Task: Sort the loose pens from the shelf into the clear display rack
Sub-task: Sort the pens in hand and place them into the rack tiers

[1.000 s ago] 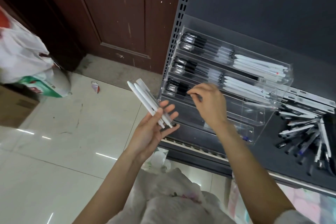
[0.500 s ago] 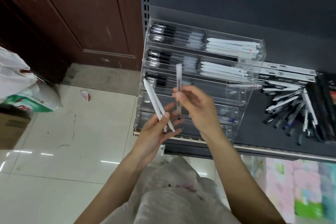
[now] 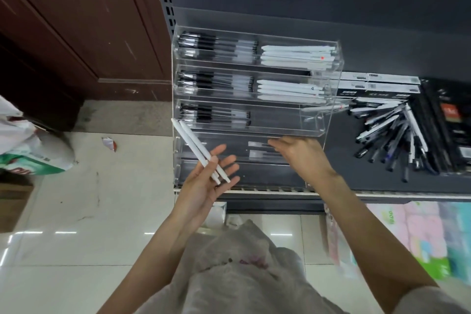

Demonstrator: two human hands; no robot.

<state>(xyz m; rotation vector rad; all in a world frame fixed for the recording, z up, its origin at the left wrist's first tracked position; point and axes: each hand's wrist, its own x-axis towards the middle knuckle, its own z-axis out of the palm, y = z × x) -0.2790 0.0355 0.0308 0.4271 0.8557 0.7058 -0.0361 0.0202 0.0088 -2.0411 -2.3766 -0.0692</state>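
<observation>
Left hand (image 3: 204, 186) holds two white pens (image 3: 198, 150) loosely, long axis toward 11 o'clock. Right hand (image 3: 300, 153), fingers straight, reaches into the rack (image 3: 328, 120) fourth tier, at 3 o'clock from them, nearer.

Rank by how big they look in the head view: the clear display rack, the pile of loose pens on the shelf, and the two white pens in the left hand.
1. Clear display rack, by far the largest.
2. Pile of loose pens.
3. Two white pens held in the left hand; they are nearer the camera, yet look smallest.
</observation>
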